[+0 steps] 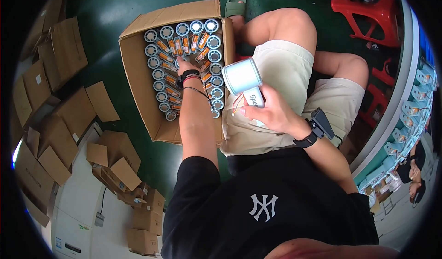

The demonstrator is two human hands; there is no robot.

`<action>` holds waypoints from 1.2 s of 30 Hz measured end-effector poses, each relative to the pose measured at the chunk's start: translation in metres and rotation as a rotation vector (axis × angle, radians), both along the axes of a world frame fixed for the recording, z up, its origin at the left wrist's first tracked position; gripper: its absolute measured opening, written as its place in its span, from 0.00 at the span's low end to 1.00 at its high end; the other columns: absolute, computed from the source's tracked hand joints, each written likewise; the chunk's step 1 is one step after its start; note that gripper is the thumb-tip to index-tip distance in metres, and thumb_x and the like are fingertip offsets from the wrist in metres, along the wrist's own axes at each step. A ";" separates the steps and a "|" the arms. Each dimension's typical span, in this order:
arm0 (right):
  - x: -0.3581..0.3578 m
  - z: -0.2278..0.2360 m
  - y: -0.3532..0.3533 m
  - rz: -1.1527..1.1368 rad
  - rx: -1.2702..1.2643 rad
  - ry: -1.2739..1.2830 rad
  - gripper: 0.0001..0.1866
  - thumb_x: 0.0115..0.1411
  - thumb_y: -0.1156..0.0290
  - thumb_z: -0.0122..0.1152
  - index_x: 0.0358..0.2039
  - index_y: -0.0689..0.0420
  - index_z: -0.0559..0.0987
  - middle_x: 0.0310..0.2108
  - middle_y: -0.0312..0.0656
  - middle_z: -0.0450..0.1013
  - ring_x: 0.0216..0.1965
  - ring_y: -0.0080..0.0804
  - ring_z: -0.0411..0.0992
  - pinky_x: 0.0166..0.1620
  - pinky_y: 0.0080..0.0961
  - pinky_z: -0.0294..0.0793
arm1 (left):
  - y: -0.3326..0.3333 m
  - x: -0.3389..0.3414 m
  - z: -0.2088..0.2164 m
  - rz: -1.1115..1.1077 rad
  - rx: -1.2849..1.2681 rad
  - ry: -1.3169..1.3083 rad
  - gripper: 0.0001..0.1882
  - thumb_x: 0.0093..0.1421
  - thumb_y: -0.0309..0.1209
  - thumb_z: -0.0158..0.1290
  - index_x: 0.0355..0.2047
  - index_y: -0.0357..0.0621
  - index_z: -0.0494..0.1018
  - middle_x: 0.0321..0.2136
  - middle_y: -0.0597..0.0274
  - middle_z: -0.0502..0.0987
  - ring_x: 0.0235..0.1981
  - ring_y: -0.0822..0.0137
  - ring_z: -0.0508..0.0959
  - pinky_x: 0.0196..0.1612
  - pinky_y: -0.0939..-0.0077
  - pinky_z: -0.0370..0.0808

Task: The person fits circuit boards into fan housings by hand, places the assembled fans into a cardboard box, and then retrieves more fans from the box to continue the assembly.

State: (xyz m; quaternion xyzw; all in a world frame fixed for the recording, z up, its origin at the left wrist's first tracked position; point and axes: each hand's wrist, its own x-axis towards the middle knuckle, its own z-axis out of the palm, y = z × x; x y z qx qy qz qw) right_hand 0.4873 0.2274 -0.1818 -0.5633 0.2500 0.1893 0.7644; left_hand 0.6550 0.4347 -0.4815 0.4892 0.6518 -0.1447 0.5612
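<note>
My right hand (271, 109) is closed round the handle of a light-blue handheld blower (241, 76), held above my lap with its wide cylindrical head up. Thin red wires hang beside its handle. My left hand (188, 70) reaches down into an open cardboard box (134, 79), its fingers closed at the pale round head of another blower (181, 62), mostly hidden by the hand. Around the box's inner walls stand several blowers (183, 29), round grilles outward and orange parts toward the middle.
Several brown cardboard boxes (117, 157) lie at the left. Red plastic stools (368, 17) stand at the far right, near a bench edge (391, 102) with rows of light-blue blower parts (410, 114). A green slipper (235, 5) is beyond the box. Another person (414, 171) shows at the right rim.
</note>
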 end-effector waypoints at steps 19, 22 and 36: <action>0.005 -0.003 0.001 -0.064 0.282 0.065 0.19 0.62 0.72 0.65 0.51 0.64 0.72 0.36 0.39 0.73 0.32 0.25 0.75 0.34 0.24 0.78 | 0.064 -0.022 -0.009 -0.136 -0.195 -0.201 0.11 0.65 0.28 0.55 0.47 0.43 0.74 0.39 0.65 0.78 0.35 0.70 0.78 0.34 0.78 0.75; 0.011 -0.001 -0.004 -0.010 0.165 0.154 0.18 0.63 0.72 0.64 0.51 0.64 0.72 0.36 0.39 0.74 0.32 0.24 0.76 0.35 0.24 0.78 | 0.006 -0.042 0.082 -0.598 -0.240 -0.471 0.12 0.66 0.27 0.54 0.49 0.40 0.74 0.39 0.63 0.79 0.36 0.71 0.79 0.37 0.77 0.76; -0.007 -0.001 0.007 0.331 0.182 0.050 0.23 0.67 0.70 0.61 0.60 0.61 0.71 0.48 0.41 0.75 0.47 0.26 0.76 0.43 0.28 0.80 | 0.077 -0.132 0.197 -0.339 -0.522 -0.568 0.21 0.67 0.40 0.58 0.54 0.45 0.69 0.46 0.59 0.77 0.45 0.62 0.78 0.45 0.62 0.79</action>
